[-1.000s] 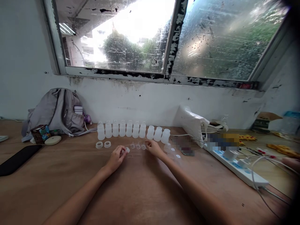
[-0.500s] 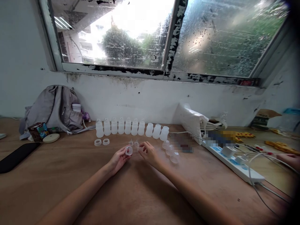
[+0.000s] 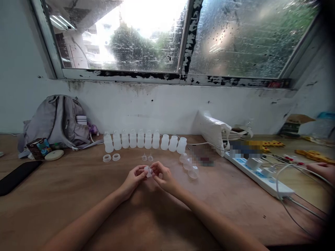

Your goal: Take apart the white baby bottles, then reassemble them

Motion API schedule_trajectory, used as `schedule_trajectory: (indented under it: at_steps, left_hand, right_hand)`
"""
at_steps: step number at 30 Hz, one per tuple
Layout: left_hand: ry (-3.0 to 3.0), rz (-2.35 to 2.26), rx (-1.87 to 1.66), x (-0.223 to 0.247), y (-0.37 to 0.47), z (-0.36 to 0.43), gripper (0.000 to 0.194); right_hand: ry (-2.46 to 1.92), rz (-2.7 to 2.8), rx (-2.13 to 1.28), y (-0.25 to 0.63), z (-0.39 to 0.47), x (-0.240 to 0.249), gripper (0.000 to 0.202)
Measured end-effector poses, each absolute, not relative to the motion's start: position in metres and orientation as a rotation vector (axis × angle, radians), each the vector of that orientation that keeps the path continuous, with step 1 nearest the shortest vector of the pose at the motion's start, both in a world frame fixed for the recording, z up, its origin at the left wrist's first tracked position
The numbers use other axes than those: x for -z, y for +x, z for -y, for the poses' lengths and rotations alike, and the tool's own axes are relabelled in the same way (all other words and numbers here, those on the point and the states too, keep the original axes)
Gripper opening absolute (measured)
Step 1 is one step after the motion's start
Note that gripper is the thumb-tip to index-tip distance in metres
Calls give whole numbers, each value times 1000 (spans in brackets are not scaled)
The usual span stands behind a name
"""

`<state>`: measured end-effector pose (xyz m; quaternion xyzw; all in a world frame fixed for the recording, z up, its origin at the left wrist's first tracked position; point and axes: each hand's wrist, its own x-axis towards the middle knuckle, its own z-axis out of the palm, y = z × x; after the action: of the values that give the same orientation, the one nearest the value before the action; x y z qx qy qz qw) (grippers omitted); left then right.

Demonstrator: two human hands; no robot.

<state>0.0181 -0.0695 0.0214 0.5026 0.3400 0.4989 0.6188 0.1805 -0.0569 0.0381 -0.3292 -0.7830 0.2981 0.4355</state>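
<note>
A translucent white bottle collar ring (image 3: 148,171) is tilted between the fingers of my left hand (image 3: 136,177). My right hand (image 3: 162,176) meets it from the right, its fingertips pinching a small clear bottle teat (image 3: 151,170) at the ring; how far it sits inside is hard to see. Just beyond my hands stand two clear teats, a left one (image 3: 144,157) and a right one (image 3: 150,157). Two loose collar rings (image 3: 106,158) lie farther left. Behind them runs a row of frosted baby bottles (image 3: 133,139); several have teats fitted, and three open-necked ones (image 3: 173,143) stand at the right end.
Clear domed caps (image 3: 193,173) lie right of my hands. A white power strip (image 3: 259,177) with cables crosses the right side, near another person's hand (image 3: 320,170). A white bag (image 3: 211,130), a grey backpack (image 3: 56,122) and a black phone (image 3: 19,176) are around.
My right hand has brought the teat from beside the standing teats to the collar ring. My left hand has turned the ring and moved slightly right; both hands now meet.
</note>
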Motion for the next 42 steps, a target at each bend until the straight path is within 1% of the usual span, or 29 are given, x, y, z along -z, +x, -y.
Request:
schedule_trajectory:
  at_steps: [4, 6, 10, 11, 14, 17, 20, 30, 42]
  left_hand:
    - [1263, -832, -1160, -23, 17, 69, 36]
    - [1324, -851, -1160, -23, 17, 70, 35]
    - [1409, -851, -1150, -24, 17, 71, 36]
    - [1435, -850, -1158, -24, 17, 71, 37]
    - [1593, -877, -1253, -24, 16, 72, 35]
    - [1838, -934, -1350, -25, 13, 72, 33]
    - [2068, -953, -1313, -26, 10, 74, 35]
    - [2451, -854, -1237, -20, 11, 75, 44]
    - [2664, -891, -1382, -16, 12, 73, 42]
  right_hand:
    - [-756, 1822, -1059, 185, 59, -44, 26]
    - [-739, 1781, -1119, 186, 59, -44, 24]
    - [-730, 1682, -1175, 185, 58, -42, 11]
    - [-741, 1657, -1187, 185, 57, -42, 11]
    - [-818, 1567, -1275, 186, 57, -45, 21]
    - [-884, 1486, -1510, 188, 60, -48, 30]
    - [-884, 1491, -1692, 189, 61, -49, 31]
    - [-969, 1535, -1597, 182, 62, -36, 24]
    - [-983, 1591, -1529, 176, 62, -23, 19]
